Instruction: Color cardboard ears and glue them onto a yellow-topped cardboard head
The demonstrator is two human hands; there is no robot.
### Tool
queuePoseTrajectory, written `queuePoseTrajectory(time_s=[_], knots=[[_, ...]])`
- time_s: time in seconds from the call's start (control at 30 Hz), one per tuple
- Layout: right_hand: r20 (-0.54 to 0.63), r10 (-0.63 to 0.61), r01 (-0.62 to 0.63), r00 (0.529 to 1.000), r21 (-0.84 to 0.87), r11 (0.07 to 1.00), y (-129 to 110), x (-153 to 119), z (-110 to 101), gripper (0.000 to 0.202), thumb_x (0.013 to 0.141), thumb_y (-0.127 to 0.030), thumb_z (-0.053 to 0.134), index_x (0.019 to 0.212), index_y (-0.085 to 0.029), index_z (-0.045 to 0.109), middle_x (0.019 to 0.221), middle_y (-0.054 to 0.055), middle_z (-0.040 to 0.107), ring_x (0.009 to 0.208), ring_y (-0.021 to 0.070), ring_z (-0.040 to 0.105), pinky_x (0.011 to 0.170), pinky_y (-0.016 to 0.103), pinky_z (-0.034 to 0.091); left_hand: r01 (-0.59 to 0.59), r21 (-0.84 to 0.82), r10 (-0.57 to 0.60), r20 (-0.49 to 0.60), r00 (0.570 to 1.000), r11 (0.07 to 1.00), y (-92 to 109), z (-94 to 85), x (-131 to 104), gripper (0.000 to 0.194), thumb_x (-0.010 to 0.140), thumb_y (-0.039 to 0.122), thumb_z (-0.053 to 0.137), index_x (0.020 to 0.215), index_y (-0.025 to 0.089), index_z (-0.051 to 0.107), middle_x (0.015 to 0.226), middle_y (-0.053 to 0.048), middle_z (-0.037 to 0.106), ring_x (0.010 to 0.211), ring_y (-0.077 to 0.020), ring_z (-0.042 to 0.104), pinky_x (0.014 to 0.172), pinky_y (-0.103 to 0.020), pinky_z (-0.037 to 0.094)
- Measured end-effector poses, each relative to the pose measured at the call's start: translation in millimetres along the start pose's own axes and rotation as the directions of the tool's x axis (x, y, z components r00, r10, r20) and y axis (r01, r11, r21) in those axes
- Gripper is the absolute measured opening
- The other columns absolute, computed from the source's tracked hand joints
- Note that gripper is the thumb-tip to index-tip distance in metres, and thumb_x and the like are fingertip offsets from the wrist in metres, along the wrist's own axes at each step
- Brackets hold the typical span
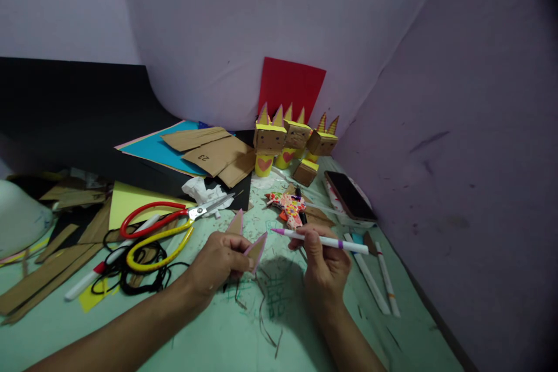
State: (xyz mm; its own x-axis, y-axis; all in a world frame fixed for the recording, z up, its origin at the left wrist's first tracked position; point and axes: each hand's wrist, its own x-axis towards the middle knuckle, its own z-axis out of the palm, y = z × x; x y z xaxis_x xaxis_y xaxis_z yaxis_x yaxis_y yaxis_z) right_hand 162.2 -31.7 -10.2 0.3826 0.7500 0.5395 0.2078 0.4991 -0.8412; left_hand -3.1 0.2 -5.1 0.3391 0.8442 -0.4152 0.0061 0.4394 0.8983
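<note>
My left hand (222,264) pinches a small pointed cardboard ear (256,250) with a purple edge between thumb and fingers. A second pointed ear (236,222) of the same kind rises just behind the knuckles; whether the same fingers hold it is hidden. In my right hand (326,264) lies a white marker (325,239) with a purple band, gripped by thumb and fingers. Its purple tip points left, a short way from the ear. Past the hands stand several cardboard-headed figures (269,138) with pointed ears and yellow bodies, two showing pink hearts.
Red and yellow-handled scissors (159,232) lie at left over black cord (142,285). Cardboard pieces (218,154) and blue paper (163,148) lie behind. A phone (350,195) and loose markers (387,279) are on the right. A purplish wall (471,128) bounds that side.
</note>
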Motion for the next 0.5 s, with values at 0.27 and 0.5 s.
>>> queuePoseTrajectory(time_s=[0.27, 0.5], knots=[[0.051, 0.061, -0.061, 0.997, 0.002, 0.998, -5.6, -3.7, 2.6, 0.024, 0.083, -0.033, 0.057, 0.066, -0.017, 0.064, 0.05, -0.002, 0.057, 0.046, 0.0118, 0.054, 0.047, 0.024, 0.039, 0.007, 0.013, -0.007, 0.006, 1.0, 1.0, 3.3, 2.0, -1.9, 0.009, 0.043, 0.02, 0.062, 0.048, 0.013, 0.064, 0.043, 0.002, 0.05, 0.045, -0.0088, 0.035, 0.049, -0.024, 0.022], [0.023, 0.019, -0.018, 1.0, -0.029, 0.999, -3.2, 0.3, 2.4, 0.019, 0.085, -0.03, 0.057, 0.072, -0.018, 0.064, 0.056, -0.001, 0.06, 0.052, 0.0131, 0.057, 0.05, 0.024, 0.044, -0.007, 0.033, 0.007, -0.002, 1.0, 0.999, 1.3, 1.1, -1.2, 0.01, 0.044, 0.022, 0.064, 0.05, 0.013, 0.062, 0.044, 0.003, 0.047, 0.047, -0.0092, 0.036, 0.05, -0.024, 0.021]])
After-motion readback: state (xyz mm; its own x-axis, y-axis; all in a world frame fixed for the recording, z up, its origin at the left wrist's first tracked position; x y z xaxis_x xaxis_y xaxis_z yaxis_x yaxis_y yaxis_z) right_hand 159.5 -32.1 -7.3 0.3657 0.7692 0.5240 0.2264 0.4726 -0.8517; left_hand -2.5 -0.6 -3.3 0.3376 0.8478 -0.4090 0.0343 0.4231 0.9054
